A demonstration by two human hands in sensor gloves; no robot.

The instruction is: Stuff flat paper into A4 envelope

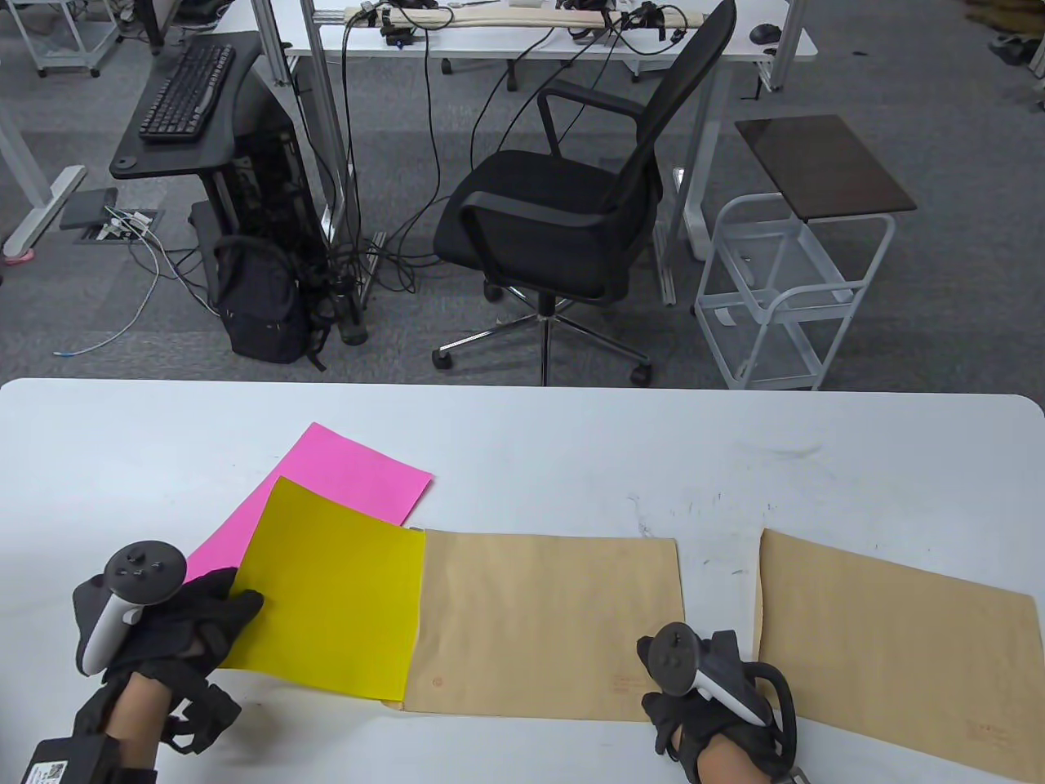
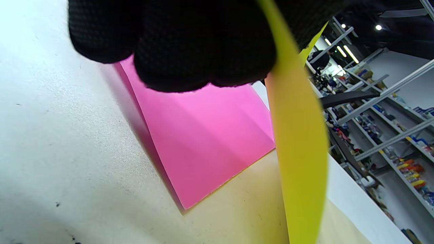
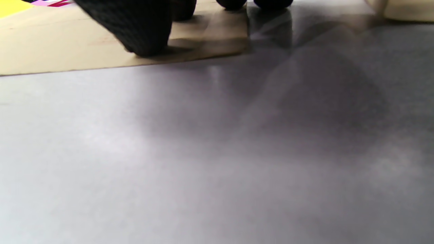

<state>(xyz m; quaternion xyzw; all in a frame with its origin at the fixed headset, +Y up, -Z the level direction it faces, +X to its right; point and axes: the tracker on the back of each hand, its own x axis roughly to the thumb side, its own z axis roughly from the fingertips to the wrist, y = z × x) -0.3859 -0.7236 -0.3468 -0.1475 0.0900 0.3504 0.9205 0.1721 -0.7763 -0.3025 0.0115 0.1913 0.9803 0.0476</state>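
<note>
While the table view looks down on the white table [image 1: 522, 433], the left hand [image 1: 175, 625] grips the left edge of a yellow sheet [image 1: 331, 592], whose right edge lies over the open left end of a brown envelope [image 1: 547, 625]. A pink sheet [image 1: 343, 482] lies beneath and behind the yellow one, angled away toward the far side. The right hand [image 1: 710, 710] rests at the envelope's near right corner; whether its fingers press or pinch the paper cannot be told from above. A second brown envelope [image 1: 890, 645] lies just beside, to the right, apart from the first. Beyond the table stand a black office chair [image 1: 571, 204], a white wire cart [image 1: 784, 286], a black backpack [image 1: 261, 302] and a keyboard [image 1: 188, 90] on a dark stand.

From the left wrist view, gloved fingers [image 2: 190, 40] clench the yellow sheet [image 2: 298, 135], which bows upward edge-on and hides much of the room behind — the pink sheet [image 2: 203, 142] lies flat on the tabletop below it.

From the right wrist view, gloved fingertips [image 3: 142, 30] touch down on the envelope [image 3: 67, 51] near its corner — two more sit past the edge on bare table [image 3: 217, 152]. A sliver of yellow [image 3: 10, 6] shows at the far left.
</note>
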